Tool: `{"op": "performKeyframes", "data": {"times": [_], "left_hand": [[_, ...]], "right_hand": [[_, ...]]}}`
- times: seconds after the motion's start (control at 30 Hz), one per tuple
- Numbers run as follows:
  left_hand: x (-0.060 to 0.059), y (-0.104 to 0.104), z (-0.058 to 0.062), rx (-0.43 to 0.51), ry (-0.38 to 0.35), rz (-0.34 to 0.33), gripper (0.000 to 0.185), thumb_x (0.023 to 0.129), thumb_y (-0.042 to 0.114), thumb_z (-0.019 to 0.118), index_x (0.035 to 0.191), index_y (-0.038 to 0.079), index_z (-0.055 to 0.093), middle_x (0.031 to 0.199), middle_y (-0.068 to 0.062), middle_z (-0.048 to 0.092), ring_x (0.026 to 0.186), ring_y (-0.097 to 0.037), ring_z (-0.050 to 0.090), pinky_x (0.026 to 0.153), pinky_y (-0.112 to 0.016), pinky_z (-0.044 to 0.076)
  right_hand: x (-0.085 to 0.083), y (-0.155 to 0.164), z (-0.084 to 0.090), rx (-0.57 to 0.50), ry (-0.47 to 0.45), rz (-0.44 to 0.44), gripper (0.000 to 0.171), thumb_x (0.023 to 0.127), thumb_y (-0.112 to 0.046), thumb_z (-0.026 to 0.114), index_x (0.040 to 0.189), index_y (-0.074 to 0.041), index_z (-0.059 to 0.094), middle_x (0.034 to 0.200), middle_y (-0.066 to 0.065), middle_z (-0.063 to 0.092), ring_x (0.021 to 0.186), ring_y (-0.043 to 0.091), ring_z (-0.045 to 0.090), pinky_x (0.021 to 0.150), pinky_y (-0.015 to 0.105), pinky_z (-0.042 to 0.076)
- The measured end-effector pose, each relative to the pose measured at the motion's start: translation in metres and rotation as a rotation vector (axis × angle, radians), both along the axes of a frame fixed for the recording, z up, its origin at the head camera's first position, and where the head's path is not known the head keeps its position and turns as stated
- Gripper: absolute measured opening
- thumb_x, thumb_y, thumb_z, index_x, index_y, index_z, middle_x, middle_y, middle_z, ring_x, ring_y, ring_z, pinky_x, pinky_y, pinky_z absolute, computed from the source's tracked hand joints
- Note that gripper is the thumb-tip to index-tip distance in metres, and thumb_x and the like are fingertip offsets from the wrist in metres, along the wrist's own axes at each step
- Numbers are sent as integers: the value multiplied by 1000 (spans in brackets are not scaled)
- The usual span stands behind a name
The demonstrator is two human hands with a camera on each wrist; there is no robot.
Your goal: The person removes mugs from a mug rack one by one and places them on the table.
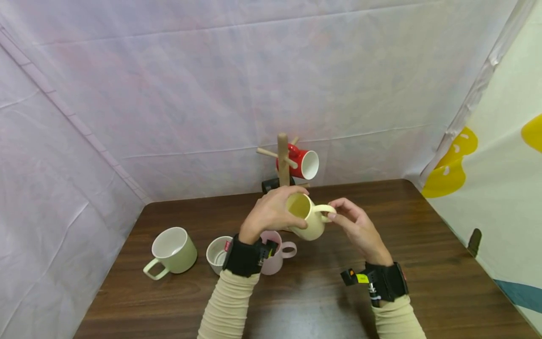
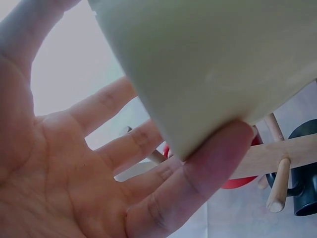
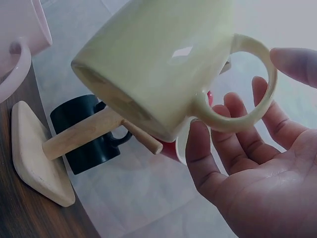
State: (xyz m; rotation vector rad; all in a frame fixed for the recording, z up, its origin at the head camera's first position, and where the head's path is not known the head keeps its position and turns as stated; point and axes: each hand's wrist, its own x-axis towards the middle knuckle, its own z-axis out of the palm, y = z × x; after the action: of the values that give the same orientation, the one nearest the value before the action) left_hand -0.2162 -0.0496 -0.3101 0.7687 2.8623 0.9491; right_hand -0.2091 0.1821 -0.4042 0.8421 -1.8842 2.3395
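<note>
My left hand (image 1: 271,212) grips a pale yellow mug (image 1: 314,228) round its body near the rim, holding it tilted above the table. My right hand (image 1: 360,230) pinches the mug's handle (image 3: 270,82) between thumb and a fingertip; its other fingers spread behind the handle in the right wrist view. Just behind the yellow mug stands a wooden mug tree (image 1: 282,153). A red mug (image 1: 298,165) hangs on one of its upper pegs, its white inside facing right. Lower on the tree is a black mug (image 3: 74,119), mostly hidden in the head view.
Left of the tree, a pale green mug (image 1: 184,256) stands upright on the brown table (image 1: 423,263). A whitish cup (image 1: 215,254) and a pink mug (image 1: 271,268) are partly covered by my left wrist. White cloth (image 1: 190,94) hangs behind the table.
</note>
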Motion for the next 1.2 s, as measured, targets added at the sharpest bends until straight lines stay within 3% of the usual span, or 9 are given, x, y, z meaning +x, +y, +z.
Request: {"op": "performKeyframes", "data": {"times": [0.33,0.67,0.83,1.03,1.2], "left_hand": [[-2,6,-3,-10,9,-1,67,69,29,87,131,26,62,116,3,66,94,-18,60,75,-35,47],[-3,10,-6,-28,36,4,66,69,29,87,130,25,63,135,5,60,103,-21,61,80,-38,47],[-3,12,-8,-38,54,-3,66,69,29,87,131,23,63,141,4,57,107,-20,60,84,-39,48],[-4,15,-9,-67,77,-4,67,69,30,87,131,23,63,144,3,55,117,-20,58,100,-47,41],[-4,17,-11,-94,102,-1,66,68,31,88,130,24,63,138,3,59,113,-19,59,99,-46,41]], "right_hand": [[0,0,0,15,-25,15,12,100,-4,56,110,2,58,107,5,62,100,15,62,89,29,52],[-1,0,-1,52,-26,12,9,101,-5,54,106,0,59,103,2,63,96,13,62,86,32,53],[-1,0,-2,67,-43,-5,9,101,-7,54,104,0,58,100,4,64,93,13,63,84,32,54],[-1,-1,-1,128,-62,-58,17,102,-14,54,101,2,59,92,1,65,89,13,62,84,34,54],[-1,-3,-1,157,-73,-89,23,102,-16,55,98,6,59,88,-1,63,87,12,61,82,31,53]]}}
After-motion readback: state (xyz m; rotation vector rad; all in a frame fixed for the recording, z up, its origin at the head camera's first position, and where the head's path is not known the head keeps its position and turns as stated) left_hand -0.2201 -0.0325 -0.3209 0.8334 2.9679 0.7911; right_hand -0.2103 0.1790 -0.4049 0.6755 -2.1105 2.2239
